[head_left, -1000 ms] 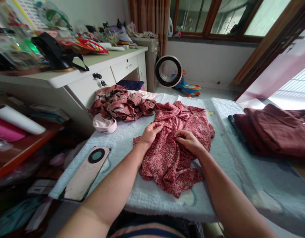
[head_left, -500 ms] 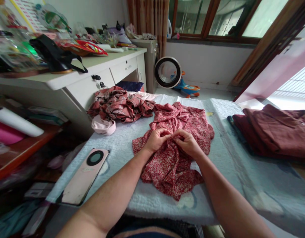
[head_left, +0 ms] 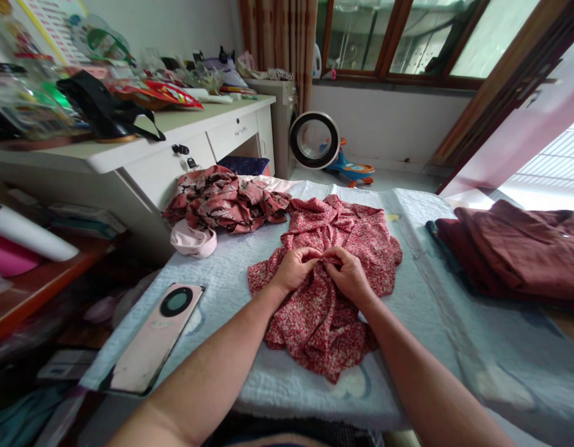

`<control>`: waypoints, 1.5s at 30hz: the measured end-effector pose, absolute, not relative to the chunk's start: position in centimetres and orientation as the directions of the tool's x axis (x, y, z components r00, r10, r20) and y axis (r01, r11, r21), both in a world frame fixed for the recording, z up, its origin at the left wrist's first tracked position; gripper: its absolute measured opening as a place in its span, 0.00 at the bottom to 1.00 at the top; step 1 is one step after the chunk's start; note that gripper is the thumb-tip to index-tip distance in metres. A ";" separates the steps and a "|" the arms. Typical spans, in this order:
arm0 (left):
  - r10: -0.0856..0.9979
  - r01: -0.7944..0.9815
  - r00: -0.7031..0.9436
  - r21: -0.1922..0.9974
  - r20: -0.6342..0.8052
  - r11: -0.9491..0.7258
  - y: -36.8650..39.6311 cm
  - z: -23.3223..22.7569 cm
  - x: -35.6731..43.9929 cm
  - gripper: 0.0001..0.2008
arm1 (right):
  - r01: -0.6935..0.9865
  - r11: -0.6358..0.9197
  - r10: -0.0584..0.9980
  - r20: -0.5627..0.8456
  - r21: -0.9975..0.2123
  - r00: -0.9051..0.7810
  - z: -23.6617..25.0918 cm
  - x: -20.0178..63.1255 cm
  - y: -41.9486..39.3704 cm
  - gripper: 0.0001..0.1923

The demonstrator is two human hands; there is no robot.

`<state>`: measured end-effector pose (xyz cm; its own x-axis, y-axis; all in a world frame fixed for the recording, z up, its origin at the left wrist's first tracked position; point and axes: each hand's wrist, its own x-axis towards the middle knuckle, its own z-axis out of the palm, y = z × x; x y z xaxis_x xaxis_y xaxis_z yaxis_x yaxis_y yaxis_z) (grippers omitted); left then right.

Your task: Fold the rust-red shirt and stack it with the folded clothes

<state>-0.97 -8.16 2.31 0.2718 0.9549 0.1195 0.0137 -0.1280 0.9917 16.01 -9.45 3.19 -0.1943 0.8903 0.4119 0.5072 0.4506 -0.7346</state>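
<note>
A red garment with small white flowers (head_left: 343,239) lies crumpled in the middle of a pale blue quilted pad (head_left: 422,285). My left hand (head_left: 294,268) and my right hand (head_left: 346,273) meet over its centre, fingertips touching, each pinching a fold of the cloth. The lower part of the garment bunches below my wrists near the pad's front edge.
A phone (head_left: 156,335) lies camera side up at the pad's front left. A dark-patterned red garment (head_left: 224,200) and a pink cloth (head_left: 194,239) sit at the back left. Folded maroon clothes (head_left: 515,248) lie right. A cluttered white desk (head_left: 128,146) stands left; a round fan (head_left: 314,139) is on the floor.
My two hands have drawn together from a small gap until their fingertips touch, gathering the red flowered cloth between them. The view has shifted slightly.
</note>
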 end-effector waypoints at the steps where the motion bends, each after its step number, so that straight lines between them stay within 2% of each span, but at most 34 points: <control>1: 0.953 0.018 0.276 0.991 0.125 -0.135 -8.1 2.2 -1.0 0.10 | 0.500 0.447 0.892 0.408 -0.742 -0.192 3.1 16.0 -9.4 0.07; 6: 0.951 0.034 0.275 0.987 0.141 -0.156 -8.0 2.1 -1.0 0.08 | 0.438 0.400 0.916 0.371 -0.805 -0.156 2.2 16.3 -9.0 0.06; 14: 0.960 -0.007 0.264 0.995 0.094 -0.096 -8.1 2.2 -0.7 0.09 | 0.359 0.268 0.961 0.218 -0.894 -0.172 2.3 16.5 -8.7 0.07; 18: 0.964 0.006 0.251 0.996 0.087 -0.092 -8.4 2.7 -0.9 0.10 | 0.340 0.261 0.962 0.214 -0.903 -0.170 2.2 16.6 -8.5 0.07; 21: 0.955 -0.025 0.290 0.998 0.060 -0.055 -8.7 3.2 -1.1 0.15 | 0.338 0.267 0.960 0.218 -0.902 -0.176 2.0 16.6 -8.5 0.07; 28: 0.961 -0.007 0.277 1.000 0.023 -0.022 -8.8 2.6 -0.7 0.19 | 0.348 0.289 0.952 0.227 -0.892 -0.207 1.7 16.7 -8.4 0.06; 35: 0.964 0.060 0.242 0.990 0.108 -0.126 -8.3 1.7 -0.8 0.10 | 0.344 0.263 0.951 0.182 -0.902 -0.250 2.3 17.0 -8.4 0.07; 45: 0.968 0.045 0.240 0.995 0.071 -0.084 -8.3 2.1 -1.1 0.07 | 0.380 0.317 0.935 0.218 -0.869 -0.281 2.5 16.7 -8.7 0.06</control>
<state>-1.05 -8.27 2.08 0.2399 0.9682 0.0706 0.0451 -0.0837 0.9955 16.69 -8.65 2.50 -0.2807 0.9346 0.2182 0.3804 0.3171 -0.8687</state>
